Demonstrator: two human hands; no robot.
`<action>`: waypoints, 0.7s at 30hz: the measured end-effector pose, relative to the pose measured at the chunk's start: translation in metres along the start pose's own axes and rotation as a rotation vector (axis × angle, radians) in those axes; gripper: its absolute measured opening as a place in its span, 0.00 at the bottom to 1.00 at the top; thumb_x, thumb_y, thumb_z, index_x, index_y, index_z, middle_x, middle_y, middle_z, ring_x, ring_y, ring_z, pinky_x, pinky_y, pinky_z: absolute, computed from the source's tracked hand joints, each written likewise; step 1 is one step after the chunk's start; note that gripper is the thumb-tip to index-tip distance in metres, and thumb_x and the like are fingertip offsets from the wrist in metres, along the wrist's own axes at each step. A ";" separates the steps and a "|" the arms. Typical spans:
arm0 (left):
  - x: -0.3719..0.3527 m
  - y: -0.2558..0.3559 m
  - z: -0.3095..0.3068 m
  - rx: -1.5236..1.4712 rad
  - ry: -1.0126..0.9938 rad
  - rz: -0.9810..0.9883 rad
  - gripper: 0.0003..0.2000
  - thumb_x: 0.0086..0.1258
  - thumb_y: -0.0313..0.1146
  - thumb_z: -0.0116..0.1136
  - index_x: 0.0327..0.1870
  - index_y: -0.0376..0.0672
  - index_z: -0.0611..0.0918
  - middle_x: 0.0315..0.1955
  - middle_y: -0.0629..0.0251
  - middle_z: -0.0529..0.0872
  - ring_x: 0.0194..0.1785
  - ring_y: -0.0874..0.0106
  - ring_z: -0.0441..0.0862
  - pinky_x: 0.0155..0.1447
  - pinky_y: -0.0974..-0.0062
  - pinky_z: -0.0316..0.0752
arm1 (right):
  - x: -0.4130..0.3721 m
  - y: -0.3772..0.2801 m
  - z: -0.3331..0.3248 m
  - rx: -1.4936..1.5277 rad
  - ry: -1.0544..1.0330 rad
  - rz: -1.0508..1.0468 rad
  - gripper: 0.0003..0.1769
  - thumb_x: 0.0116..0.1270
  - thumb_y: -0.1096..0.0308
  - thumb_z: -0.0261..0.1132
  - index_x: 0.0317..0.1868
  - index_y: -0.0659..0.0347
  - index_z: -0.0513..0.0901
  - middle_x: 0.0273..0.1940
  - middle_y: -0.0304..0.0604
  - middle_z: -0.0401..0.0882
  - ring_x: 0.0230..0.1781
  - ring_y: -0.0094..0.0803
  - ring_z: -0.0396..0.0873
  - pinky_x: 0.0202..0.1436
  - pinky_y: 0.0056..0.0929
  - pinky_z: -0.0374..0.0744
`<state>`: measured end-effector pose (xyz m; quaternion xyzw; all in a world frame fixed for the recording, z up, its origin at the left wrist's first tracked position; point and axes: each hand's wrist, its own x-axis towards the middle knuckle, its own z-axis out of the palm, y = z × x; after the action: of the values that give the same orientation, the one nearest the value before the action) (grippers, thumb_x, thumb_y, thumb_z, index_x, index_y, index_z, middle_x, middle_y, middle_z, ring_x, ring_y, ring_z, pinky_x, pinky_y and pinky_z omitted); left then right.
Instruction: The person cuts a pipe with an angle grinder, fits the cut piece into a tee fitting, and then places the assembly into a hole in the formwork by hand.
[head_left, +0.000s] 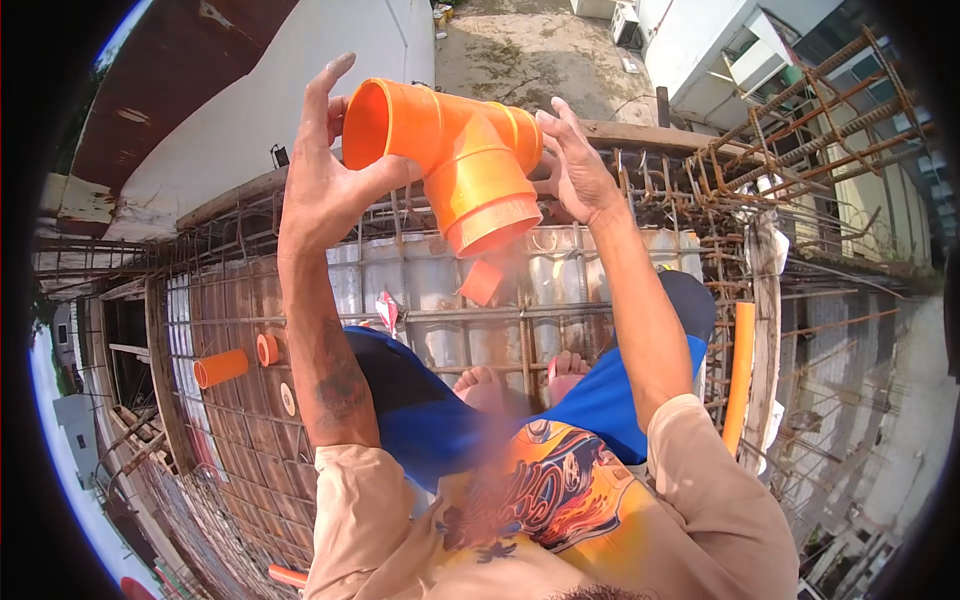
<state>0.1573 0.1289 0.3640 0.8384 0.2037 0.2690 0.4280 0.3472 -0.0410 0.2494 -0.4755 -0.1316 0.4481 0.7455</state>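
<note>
An orange plastic pipe tee (467, 150) is raised in front of me between both hands, its branch opening pointing down toward my feet. My left hand (328, 165) grips its wide left end, the thumb along the lower rim and the fingers reaching around the far side. At the opposite end my right hand (580, 165) presses against the collar, some of its fingers hidden behind the fitting. Below the branch opening appears a small orange piece (482, 282), over the rebar mesh and metal sheets.
Rebar mesh (440, 318) over corrugated sheets (560, 250) lies under my bare feet. Left are a short orange pipe (220, 368) and an orange ring (267, 349); a longer orange pipe (740, 375) lies right. Bent rebar (830, 100) juts up at the upper right.
</note>
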 end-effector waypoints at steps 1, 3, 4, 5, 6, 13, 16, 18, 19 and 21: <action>0.002 0.002 0.001 0.085 0.010 0.010 0.52 0.40 0.42 0.74 0.74 0.41 0.65 0.52 0.51 0.81 0.59 0.60 0.80 0.61 0.60 0.78 | 0.004 -0.004 -0.007 -0.048 0.104 -0.020 0.63 0.63 0.43 0.71 0.83 0.54 0.38 0.76 0.58 0.56 0.74 0.52 0.61 0.66 0.65 0.68; 0.003 -0.010 0.007 0.251 0.078 0.092 0.49 0.42 0.42 0.73 0.73 0.43 0.67 0.52 0.50 0.80 0.57 0.57 0.81 0.61 0.54 0.79 | -0.002 -0.019 -0.014 -0.167 0.265 -0.138 0.55 0.65 0.43 0.70 0.81 0.57 0.50 0.71 0.57 0.63 0.71 0.48 0.66 0.62 0.57 0.71; 0.002 -0.019 0.013 0.276 0.070 0.082 0.49 0.42 0.42 0.72 0.73 0.43 0.68 0.52 0.50 0.79 0.57 0.56 0.81 0.61 0.54 0.79 | -0.007 -0.031 -0.014 -0.259 0.291 -0.228 0.45 0.67 0.46 0.69 0.76 0.59 0.61 0.66 0.51 0.70 0.67 0.42 0.70 0.60 0.49 0.73; 0.001 -0.025 0.021 0.300 0.060 0.071 0.49 0.42 0.41 0.71 0.73 0.43 0.68 0.52 0.49 0.79 0.57 0.55 0.80 0.61 0.54 0.78 | -0.013 -0.044 -0.008 -0.363 0.343 -0.273 0.32 0.73 0.55 0.65 0.72 0.56 0.68 0.59 0.45 0.78 0.60 0.32 0.76 0.58 0.42 0.75; 0.001 -0.032 0.027 0.326 0.050 0.064 0.48 0.42 0.41 0.71 0.73 0.43 0.68 0.52 0.49 0.78 0.57 0.54 0.80 0.61 0.55 0.78 | -0.020 -0.054 -0.007 -0.395 0.319 -0.323 0.30 0.71 0.55 0.68 0.68 0.59 0.73 0.58 0.43 0.77 0.59 0.30 0.76 0.54 0.33 0.76; 0.012 -0.052 0.052 0.315 -0.054 0.130 0.48 0.40 0.39 0.71 0.72 0.43 0.68 0.45 0.50 0.77 0.52 0.51 0.76 0.56 0.55 0.78 | -0.080 -0.081 -0.019 -0.914 0.305 0.057 0.27 0.71 0.52 0.68 0.66 0.55 0.78 0.51 0.37 0.82 0.53 0.24 0.78 0.54 0.31 0.76; 0.022 -0.049 0.056 0.223 0.000 0.179 0.48 0.40 0.40 0.71 0.72 0.43 0.68 0.45 0.49 0.77 0.52 0.50 0.76 0.56 0.54 0.78 | -0.096 -0.071 -0.045 -0.839 0.364 0.241 0.26 0.72 0.52 0.67 0.66 0.52 0.77 0.53 0.34 0.82 0.51 0.22 0.79 0.53 0.32 0.76; 0.027 -0.046 0.057 0.160 0.051 0.198 0.47 0.41 0.40 0.71 0.72 0.43 0.68 0.45 0.48 0.77 0.52 0.50 0.76 0.56 0.54 0.78 | -0.102 -0.061 -0.051 -0.823 0.433 0.311 0.25 0.73 0.53 0.66 0.66 0.52 0.76 0.53 0.34 0.82 0.51 0.22 0.80 0.53 0.33 0.76; 0.031 -0.046 0.057 0.102 0.092 0.214 0.47 0.41 0.38 0.73 0.71 0.41 0.68 0.46 0.46 0.77 0.52 0.49 0.76 0.57 0.53 0.78 | -0.105 -0.055 -0.054 -0.794 0.477 0.333 0.24 0.73 0.54 0.66 0.65 0.51 0.76 0.52 0.33 0.82 0.52 0.21 0.80 0.53 0.32 0.76; 0.043 -0.046 0.049 -0.235 0.177 0.332 0.30 0.49 0.32 0.70 0.58 0.42 0.77 0.46 0.53 0.84 0.50 0.58 0.83 0.55 0.59 0.80 | -0.110 -0.036 -0.066 -0.774 0.483 0.393 0.24 0.72 0.55 0.66 0.65 0.52 0.76 0.54 0.35 0.81 0.53 0.24 0.80 0.52 0.33 0.77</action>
<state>0.2158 0.1488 0.3136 0.7780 0.0669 0.4302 0.4531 0.3462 -0.1727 0.2708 -0.8236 -0.0198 0.3755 0.4246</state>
